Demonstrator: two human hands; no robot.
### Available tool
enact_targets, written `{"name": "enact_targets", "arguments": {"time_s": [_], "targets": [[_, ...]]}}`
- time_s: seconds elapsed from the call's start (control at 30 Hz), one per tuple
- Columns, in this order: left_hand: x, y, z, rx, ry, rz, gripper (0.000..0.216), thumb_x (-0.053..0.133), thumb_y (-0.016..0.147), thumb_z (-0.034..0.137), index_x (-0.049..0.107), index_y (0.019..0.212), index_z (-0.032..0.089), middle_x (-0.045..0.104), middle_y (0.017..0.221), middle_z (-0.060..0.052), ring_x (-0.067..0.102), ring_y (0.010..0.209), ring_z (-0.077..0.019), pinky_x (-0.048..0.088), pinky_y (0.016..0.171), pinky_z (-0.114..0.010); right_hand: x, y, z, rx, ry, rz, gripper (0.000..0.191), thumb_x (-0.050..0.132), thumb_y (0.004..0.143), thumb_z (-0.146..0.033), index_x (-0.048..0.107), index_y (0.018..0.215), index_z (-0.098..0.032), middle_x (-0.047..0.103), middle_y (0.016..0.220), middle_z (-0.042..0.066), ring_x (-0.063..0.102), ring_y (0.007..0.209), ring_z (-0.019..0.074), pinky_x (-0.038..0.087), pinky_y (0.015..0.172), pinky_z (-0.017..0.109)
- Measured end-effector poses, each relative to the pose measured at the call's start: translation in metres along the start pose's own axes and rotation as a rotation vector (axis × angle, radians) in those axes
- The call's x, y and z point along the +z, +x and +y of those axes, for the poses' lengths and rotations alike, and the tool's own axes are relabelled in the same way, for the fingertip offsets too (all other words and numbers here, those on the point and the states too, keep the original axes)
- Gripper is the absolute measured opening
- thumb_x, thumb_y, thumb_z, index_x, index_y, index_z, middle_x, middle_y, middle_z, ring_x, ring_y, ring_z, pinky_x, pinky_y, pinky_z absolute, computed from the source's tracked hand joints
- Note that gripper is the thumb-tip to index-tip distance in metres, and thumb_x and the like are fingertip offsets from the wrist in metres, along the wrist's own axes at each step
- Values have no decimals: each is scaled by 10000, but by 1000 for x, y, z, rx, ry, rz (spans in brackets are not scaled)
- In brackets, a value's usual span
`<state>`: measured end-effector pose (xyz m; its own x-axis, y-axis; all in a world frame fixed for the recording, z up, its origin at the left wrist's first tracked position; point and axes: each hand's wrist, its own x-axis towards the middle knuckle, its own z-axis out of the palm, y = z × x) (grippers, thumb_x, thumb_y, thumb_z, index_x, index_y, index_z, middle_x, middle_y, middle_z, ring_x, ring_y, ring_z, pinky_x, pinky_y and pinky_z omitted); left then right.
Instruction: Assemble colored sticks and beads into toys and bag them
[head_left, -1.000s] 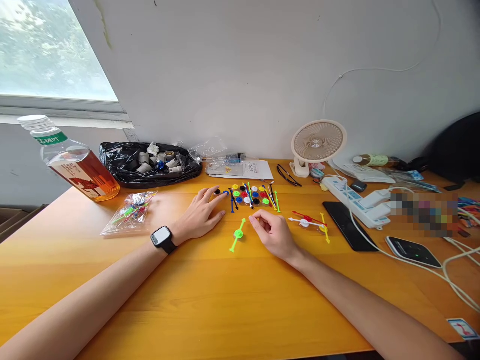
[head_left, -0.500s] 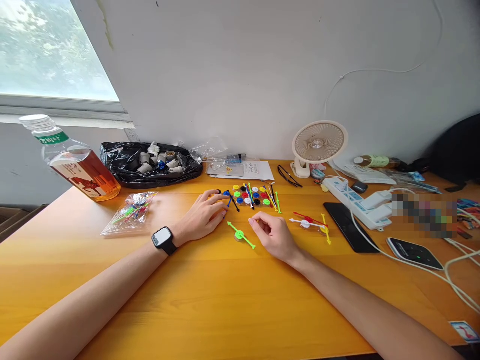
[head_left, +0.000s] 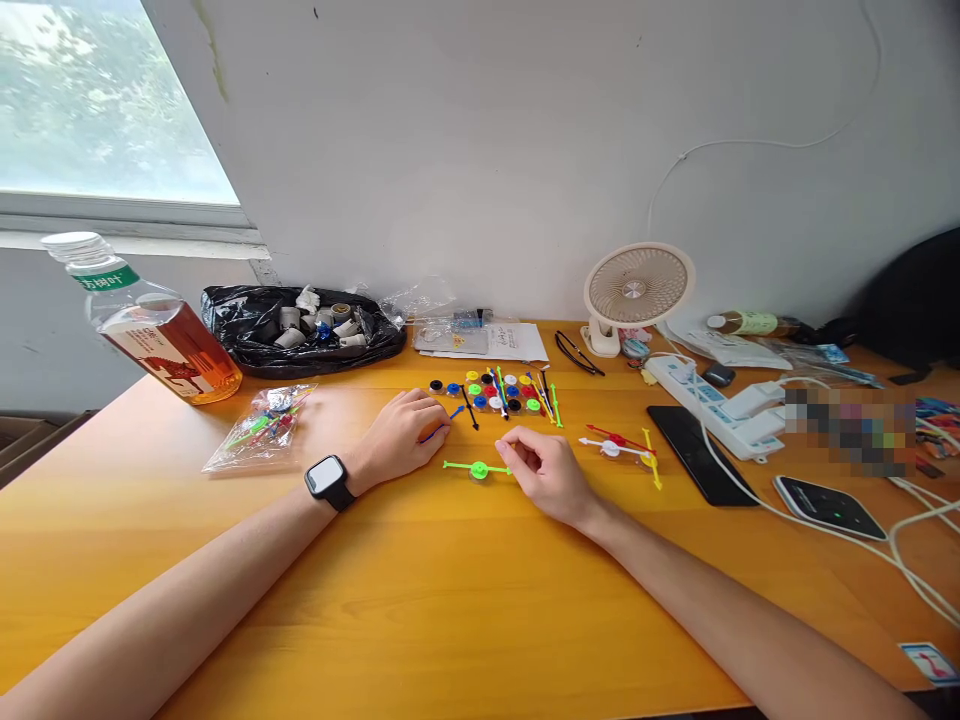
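1. Left hand (head_left: 401, 435) is pinching a slim blue plastic arrow (head_left: 457, 413) between thumb and fingers.
2. Right hand (head_left: 546, 468) is resting loosely closed, fingertips together.
3. Bright green plastic arrow spinner (head_left: 480, 469) is lying between both hands on the yellow-brown wooden table (head_left: 420, 600).

Both forearms are slanting inward from the lower corners: the left forearm (head_left: 217, 585), the right forearm (head_left: 724, 600). The left hand (head_left: 401, 432) is lying knuckles up, its fingers bending together and closing toward the thumb (head_left: 433, 443). The right hand (head_left: 551, 475) is curling loosely, thumb side up, thumb and forefinger tips pointing inward. The hands are staying apart.
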<state>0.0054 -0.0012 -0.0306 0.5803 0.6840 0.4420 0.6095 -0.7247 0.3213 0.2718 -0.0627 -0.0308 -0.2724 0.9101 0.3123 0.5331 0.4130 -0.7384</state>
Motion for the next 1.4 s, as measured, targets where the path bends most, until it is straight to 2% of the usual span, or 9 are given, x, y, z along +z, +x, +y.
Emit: {"name": "enact_targets", "arguments": {"time_s": [0.27,0.43,0.53,0.6,0.67,0.8,0.93,1.13,1.4], "targets": [[2,-3,-1,-37,-73,31,222,502,1057,233,710,1135,240,774,1082,-64,727,981,-230,571,875,-360,0,-1,0,-6,2,-15,321,573,1054,-444,656,845,-215,533,604,-43,464,532,120,331,539,274],[3,-2,-3,-80,-169,171,226,483,1060,228,690,1151,221,741,1110,-76,723,979,-202,579,904,-335,-1,0,-2,-35,-28,8,260,581,1058,-395,672,890,-219,598,651,-25,521,568,137,404,571,280],[3,0,-5,-94,-165,235,215,496,1048,222,706,1095,217,742,1080,-71,720,975,-193,592,909,-328,-4,1,-6,-209,-81,-4,148,612,1040,-314,730,1052,-225,757,976,64,687,886,207,545,829,340],[3,0,-6,-98,-150,244,238,492,1035,198,723,1092,215,749,1140,-77,726,1037,-198,599,951,-337,-4,1,-9,-357,-130,-80,202,634,1028,-274,743,1196,-247,744,1265,106,668,1157,255,523,1041,430],[4,1,-7,-103,-133,229,277,486,1027,179,742,1125,216,751,1210,-82,727,1107,-211,598,1010,-359,-4,0,-11,-455,-183,-168,259,646,1028,-265,737,1269,-266,714,1376,102,617,1278,270,485,1116,468],[8,0,-9,-115,-112,157,341,489,1028,195,735,1263,216,704,1371,-100,691,1249,-243,556,1138,-422,-3,-2,-15,-501,-335,-163,176,612,1051,-264,785,1034,-234,793,1065,75,656,1092,250,494,983,435],[11,0,-9,-82,-49,75,451,552,1008,230,631,1451,202,584,1542,-128,567,1417,-289,475,1234,-486,-9,-3,-16,-373,-651,-9,324,628,1039,-294,730,745,-201,722,794,83,622,888,254,452,885,452],[8,2,-7,-40,14,7,523,561,1022,266,547,1542,225,502,1623,-124,471,1449,-347,446,1229,-572,-20,-4,-24,-286,-852,160,277,651,1022,-340,739,803,-196,751,920,131,614,993,317,391,1017,543],[10,4,-6,-54,77,-74,546,496,1060,305,469,1595,199,378,1713,-124,450,1368,-374,428,1186,-621,-4,-10,-30,-359,-735,40,256,656,1020,-342,675,802,-210,731,850,77,618,906,255,391,1044,492]]}}
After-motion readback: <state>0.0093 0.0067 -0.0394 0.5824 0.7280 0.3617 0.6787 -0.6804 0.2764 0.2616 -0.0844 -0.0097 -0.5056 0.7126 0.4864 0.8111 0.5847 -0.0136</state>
